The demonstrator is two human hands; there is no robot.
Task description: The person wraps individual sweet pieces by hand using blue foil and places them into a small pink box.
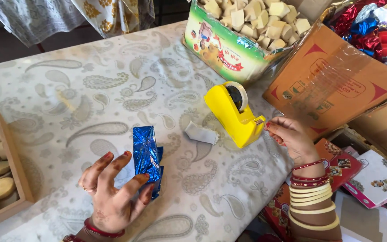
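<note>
Where cubes (256, 20) fill, green carton (220, 49).

Table under a paisley cloth (113, 80), patterned fabric (68, 15) hanging behind, dark floor (5, 47), daylight

We see the left hand (113, 197) pressing a packet wrapped in glossy, crinkled blue foil (148, 157). The right hand (288, 136) touches a smooth, shiny yellow plastic tape dispenser (231, 115). We see a matt printed cloth (90, 98) under them, a plain wooden tray (16, 172) at left, and a dull brown cardboard box (332, 85) at right.
</note>
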